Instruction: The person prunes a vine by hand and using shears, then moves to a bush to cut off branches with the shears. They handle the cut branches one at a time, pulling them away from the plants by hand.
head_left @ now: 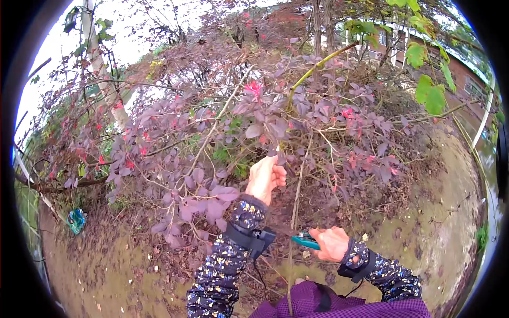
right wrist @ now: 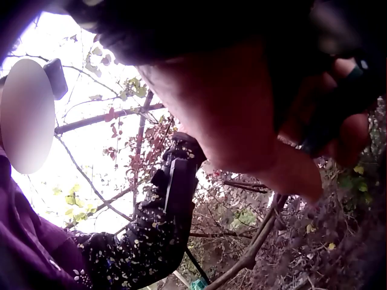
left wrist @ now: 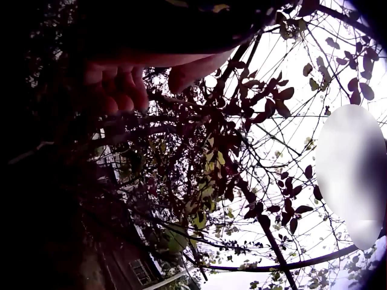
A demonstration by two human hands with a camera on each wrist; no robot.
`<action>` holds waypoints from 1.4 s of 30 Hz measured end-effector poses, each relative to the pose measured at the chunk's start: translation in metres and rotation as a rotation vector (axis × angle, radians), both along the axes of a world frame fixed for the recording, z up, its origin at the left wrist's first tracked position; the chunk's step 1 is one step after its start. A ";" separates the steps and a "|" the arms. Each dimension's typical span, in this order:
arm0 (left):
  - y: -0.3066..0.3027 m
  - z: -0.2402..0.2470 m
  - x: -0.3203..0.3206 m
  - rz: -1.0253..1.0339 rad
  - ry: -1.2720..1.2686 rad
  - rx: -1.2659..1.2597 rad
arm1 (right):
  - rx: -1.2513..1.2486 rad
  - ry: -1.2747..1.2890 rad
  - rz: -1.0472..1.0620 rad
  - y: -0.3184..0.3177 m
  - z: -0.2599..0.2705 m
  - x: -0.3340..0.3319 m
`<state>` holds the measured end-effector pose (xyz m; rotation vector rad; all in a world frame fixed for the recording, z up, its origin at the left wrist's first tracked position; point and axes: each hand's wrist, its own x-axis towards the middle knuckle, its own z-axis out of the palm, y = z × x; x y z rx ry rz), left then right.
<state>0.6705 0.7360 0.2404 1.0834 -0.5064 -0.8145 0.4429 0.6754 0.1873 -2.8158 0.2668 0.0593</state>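
Observation:
My left hand (head_left: pixel 265 177) reaches up into a shrub with purple leaves (head_left: pixel 214 204) and pinkish-red flowers (head_left: pixel 253 90). Its curled fingers pinch a thin twig (head_left: pixel 278 149) among the leaves, and foliage hides the upper part of the grip. Lower and to the right, my right hand (head_left: pixel 331 244) grips a pair of pruning shears with teal handles (head_left: pixel 306 240), pointing left. The blades are hard to make out against the ground. In the right wrist view, the fingers (right wrist: pixel 354 136) wrap round the dark handles, mostly in shadow.
A long thin stem (head_left: pixel 298 199) rises between the two arms. One thicker yellow-green branch (head_left: pixel 318 66) arches over the shrub. Bare soil (head_left: pixel 424 222) lies to the right, and a crumpled teal wrapper (head_left: pixel 76 221) sits on the ground at left. A brick building (head_left: pixel 461 79) stands behind.

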 end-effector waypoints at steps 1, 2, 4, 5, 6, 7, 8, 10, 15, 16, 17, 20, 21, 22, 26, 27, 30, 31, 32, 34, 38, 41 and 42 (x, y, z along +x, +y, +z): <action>-0.007 -0.002 0.002 -0.021 0.023 -0.017 | -0.001 0.001 0.004 -0.001 0.000 0.000; -0.012 -0.003 0.003 -0.042 0.045 -0.034 | 0.008 0.000 0.000 -0.003 -0.001 0.000; -0.013 -0.002 0.001 -0.048 0.041 -0.087 | 0.023 0.003 0.002 -0.002 -0.001 0.001; -0.012 -0.003 0.000 -0.059 0.037 -0.142 | 0.032 0.006 0.004 -0.002 0.000 0.001; -0.009 -0.006 0.000 -0.055 0.042 -0.142 | 0.037 0.008 0.005 -0.001 0.001 0.000; -0.001 -0.008 0.003 -0.051 0.030 -0.102 | 0.038 0.011 0.007 -0.002 0.001 0.000; 0.008 -0.011 0.006 -0.044 0.019 -0.060 | 0.051 -0.020 0.005 -0.001 0.001 0.000; 0.028 -0.024 0.019 -0.080 0.116 -0.100 | 0.068 -0.046 0.016 -0.002 0.001 0.001; 0.095 -0.044 0.048 0.067 0.108 0.113 | 0.102 -0.082 0.003 0.004 0.006 0.001; 0.111 -0.053 0.058 0.073 0.087 0.120 | 0.103 -0.077 -0.001 0.005 0.010 0.002; 0.122 -0.061 0.067 0.083 0.112 0.156 | 0.153 0.015 -0.010 0.003 0.013 0.003; 0.156 -0.111 0.096 0.132 0.159 0.070 | 0.144 -0.017 -0.025 0.006 0.015 0.005; 0.163 -0.106 0.090 0.173 0.092 0.162 | 0.147 -0.006 -0.036 0.007 0.014 0.006; 0.168 -0.101 0.084 0.211 0.027 0.255 | 0.145 0.001 -0.024 0.010 0.016 0.007; 0.166 -0.138 0.073 0.245 0.054 0.312 | 0.115 -0.162 -0.034 0.011 0.006 0.006; 0.162 -0.140 0.067 0.247 0.037 0.336 | 0.139 -0.169 -0.081 0.012 0.009 0.008; 0.150 -0.150 0.059 0.206 0.047 0.338 | 0.228 -0.181 -0.128 0.018 0.018 0.013; 0.150 -0.148 0.057 0.197 0.051 0.337 | 0.200 -0.231 -0.143 0.023 0.019 0.013; 0.147 -0.145 0.054 0.192 0.053 0.334 | 0.172 -0.284 -0.156 0.025 0.020 0.013; 0.138 -0.165 0.054 0.241 0.011 0.367 | 0.186 -0.321 -0.190 0.025 0.015 0.013; 0.136 -0.164 0.042 0.205 -0.017 0.344 | 0.412 -0.379 -0.247 0.047 0.024 0.017; 0.132 -0.169 0.045 0.237 -0.104 0.314 | 0.736 -0.444 -0.242 0.046 0.017 0.023; 0.124 -0.176 0.053 0.262 -0.161 0.301 | 0.838 -0.534 -0.251 0.044 0.014 0.027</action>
